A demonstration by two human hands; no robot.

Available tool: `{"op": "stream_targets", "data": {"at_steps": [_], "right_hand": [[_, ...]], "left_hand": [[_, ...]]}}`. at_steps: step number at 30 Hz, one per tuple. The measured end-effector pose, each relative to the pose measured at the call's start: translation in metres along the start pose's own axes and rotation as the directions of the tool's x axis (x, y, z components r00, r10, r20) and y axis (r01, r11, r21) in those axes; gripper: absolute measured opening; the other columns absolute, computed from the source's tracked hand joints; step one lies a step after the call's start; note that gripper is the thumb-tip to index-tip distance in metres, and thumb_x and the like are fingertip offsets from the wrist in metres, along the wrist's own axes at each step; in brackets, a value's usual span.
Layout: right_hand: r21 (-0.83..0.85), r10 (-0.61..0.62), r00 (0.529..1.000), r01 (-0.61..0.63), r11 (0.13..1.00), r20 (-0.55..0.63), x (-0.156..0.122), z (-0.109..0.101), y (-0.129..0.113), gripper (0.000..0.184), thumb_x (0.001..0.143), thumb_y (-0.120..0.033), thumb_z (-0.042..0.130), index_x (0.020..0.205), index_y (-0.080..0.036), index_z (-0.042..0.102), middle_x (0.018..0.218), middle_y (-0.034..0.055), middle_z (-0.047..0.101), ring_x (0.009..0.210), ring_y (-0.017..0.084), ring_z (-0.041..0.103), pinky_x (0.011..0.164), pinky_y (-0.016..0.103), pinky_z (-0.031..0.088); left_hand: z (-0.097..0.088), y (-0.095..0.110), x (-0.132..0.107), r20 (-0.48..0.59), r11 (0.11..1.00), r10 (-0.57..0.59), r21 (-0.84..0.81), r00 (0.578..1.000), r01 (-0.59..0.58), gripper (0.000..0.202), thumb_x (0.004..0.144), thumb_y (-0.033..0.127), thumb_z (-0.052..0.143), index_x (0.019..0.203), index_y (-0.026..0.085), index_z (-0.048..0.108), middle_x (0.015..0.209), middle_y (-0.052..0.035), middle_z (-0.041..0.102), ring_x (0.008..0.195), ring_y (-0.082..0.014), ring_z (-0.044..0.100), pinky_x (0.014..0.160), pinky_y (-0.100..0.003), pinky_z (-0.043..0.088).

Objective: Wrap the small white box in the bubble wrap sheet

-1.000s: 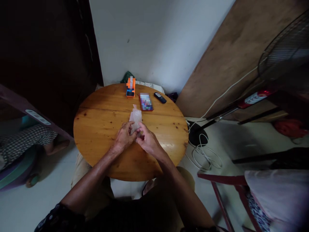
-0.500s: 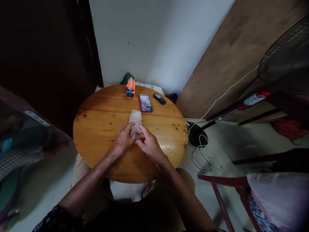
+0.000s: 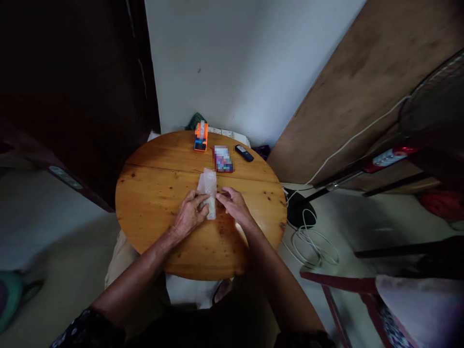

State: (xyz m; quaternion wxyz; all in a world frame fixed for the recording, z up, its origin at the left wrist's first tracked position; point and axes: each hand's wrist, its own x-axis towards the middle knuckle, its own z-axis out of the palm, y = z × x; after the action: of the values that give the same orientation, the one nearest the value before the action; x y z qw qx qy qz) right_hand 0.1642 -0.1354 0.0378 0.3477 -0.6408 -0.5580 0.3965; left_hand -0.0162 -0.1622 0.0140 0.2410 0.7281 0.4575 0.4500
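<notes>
A small clear plastic bag (image 3: 208, 190) lies flat and lengthwise on the round wooden table (image 3: 159, 193). My left hand (image 3: 190, 212) rests on the bag's near left part with its fingers curled onto the plastic. My right hand (image 3: 235, 205) sits just right of the bag, fingers bent and tips pinched at its right edge. Whether anything is inside the bag cannot be made out.
At the table's far edge stand an orange and blue tape dispenser (image 3: 200, 137), a blurred rectangular card or phone (image 3: 223, 159) and a dark remote (image 3: 244, 153). A coiled white cable (image 3: 311, 241) lies on the floor at right, by a fan (image 3: 435, 111) and a red chair frame (image 3: 333, 290).
The bag, held up between both hands before, now lies flat on the table. My right hand has shifted to its right side. The person at far left has gone from view.
</notes>
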Motion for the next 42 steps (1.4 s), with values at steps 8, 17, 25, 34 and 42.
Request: {"op": "stream_targets", "data": {"at_steps": [8, 17, 25, 34, 42], "right_hand": [[0.138, 0.116, 0.993, -0.118, 0.983, 0.029, 0.027, 0.009, -0.018, 0.029, 0.074, -0.031, 0.075, 0.096, -0.015, 0.064, 0.063, -0.0039, 0.06, 0.049, 0.009, 0.05, 0.038, 0.018, 0.029], [0.215, 0.034, 0.99, -0.062, 0.975, 0.135, 0.065, 0.014, -0.026, 0.017, 0.062, -0.026, 0.075, 0.075, -0.017, 0.068, 0.061, -0.004, 0.063, 0.054, 0.01, 0.051, 0.051, 0.022, 0.038], [0.377, -0.15, 0.977, 0.083, 0.922, 0.153, 0.055, 0.011, -0.034, 0.03, 0.06, -0.034, 0.074, 0.084, -0.017, 0.07, 0.07, -0.002, 0.067, 0.063, 0.013, 0.056, 0.062, 0.026, 0.044], [0.209, -0.313, 0.94, 0.281, 0.936, 0.136, 0.0, 0.003, -0.033, 0.02, 0.07, -0.035, 0.07, 0.079, -0.018, 0.066, 0.071, -0.0027, 0.065, 0.065, 0.013, 0.056, 0.065, 0.025, 0.045], [-0.079, -0.43, 0.895, 0.44, 0.895, 0.115, -0.03, 0.0, -0.027, 0.018, 0.079, -0.027, 0.061, 0.091, -0.019, 0.073, 0.089, 0.0027, 0.075, 0.08, 0.018, 0.067, 0.071, 0.026, 0.049]], "left_hand": [[-0.001, 0.002, 0.002, 0.015, 0.999, -0.019, 0.027, 1.0, 0.019, 0.031, 0.082, 0.015, 0.06, 0.11, 0.013, 0.072, 0.098, -0.0072, 0.061, 0.077, -0.0141, 0.059, 0.073, -0.026, 0.053], [0.0, 0.003, 0.001, 0.028, 0.999, -0.039, 0.004, 0.999, 0.039, 0.029, 0.082, 0.017, 0.059, 0.107, 0.017, 0.073, 0.098, -0.006, 0.06, 0.079, -0.0139, 0.059, 0.076, -0.026, 0.053], [-0.001, 0.01, 0.0, 0.031, 0.986, -0.088, 0.145, 0.996, 0.083, 0.034, 0.082, 0.02, 0.058, 0.113, 0.018, 0.072, 0.107, -0.0094, 0.06, 0.097, -0.0215, 0.062, 0.088, -0.033, 0.054], [0.0, 0.01, -0.002, -0.129, 0.963, -0.135, 0.215, 0.982, 0.161, 0.03, 0.075, 0.024, 0.066, 0.105, 0.018, 0.064, 0.101, -0.0091, 0.062, 0.1, -0.0267, 0.061, 0.093, -0.043, 0.053], [0.001, -0.004, -0.001, -0.161, 0.991, -0.087, 0.083, 0.983, 0.101, 0.057, 0.072, 0.019, 0.069, 0.127, 0.019, 0.055, 0.132, -0.0135, 0.055, 0.129, -0.0289, 0.051, 0.111, -0.046, 0.044]]}}
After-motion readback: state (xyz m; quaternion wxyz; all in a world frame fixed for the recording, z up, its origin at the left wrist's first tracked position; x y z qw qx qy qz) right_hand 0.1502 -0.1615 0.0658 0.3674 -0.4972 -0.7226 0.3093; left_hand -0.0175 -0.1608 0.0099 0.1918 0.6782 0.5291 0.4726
